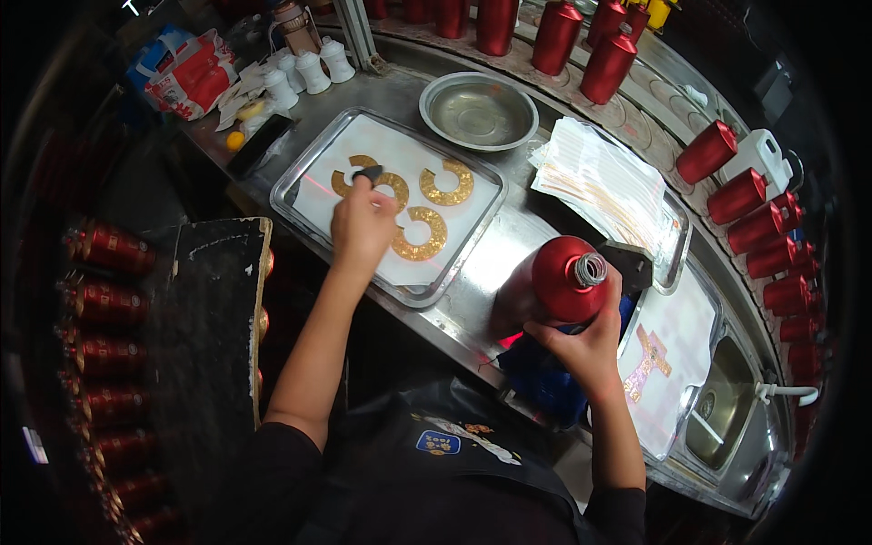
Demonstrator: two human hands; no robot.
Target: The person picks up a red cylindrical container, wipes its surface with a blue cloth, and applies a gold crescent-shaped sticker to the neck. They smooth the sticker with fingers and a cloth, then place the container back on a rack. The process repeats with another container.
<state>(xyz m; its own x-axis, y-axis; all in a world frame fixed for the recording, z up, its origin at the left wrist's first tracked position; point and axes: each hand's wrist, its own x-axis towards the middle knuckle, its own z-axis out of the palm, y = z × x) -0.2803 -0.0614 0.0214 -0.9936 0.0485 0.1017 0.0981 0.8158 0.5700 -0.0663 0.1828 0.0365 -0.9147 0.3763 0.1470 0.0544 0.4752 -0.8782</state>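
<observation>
The person's left hand [365, 227] pinches a small dark object [368, 173] over a paper-lined metal tray [474, 238]; curved gold pieces [438, 238] lie around and to the right of that pinch. A metal basin [481, 113] sits beyond it, rightward. The right hand [590, 341] grips an uncapped red bottle [552, 286] near its shoulder, with white sheets [599, 177] beyond that grip and a pinkish patterned piece [647, 365] to its right.

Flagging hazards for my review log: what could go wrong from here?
The right hand holds the uncapped red metal bottle near the front edge of the steel counter; a slip could drop it.

The left hand, holding a small dark object, is over gold C-shaped pieces and might shift one.
</observation>
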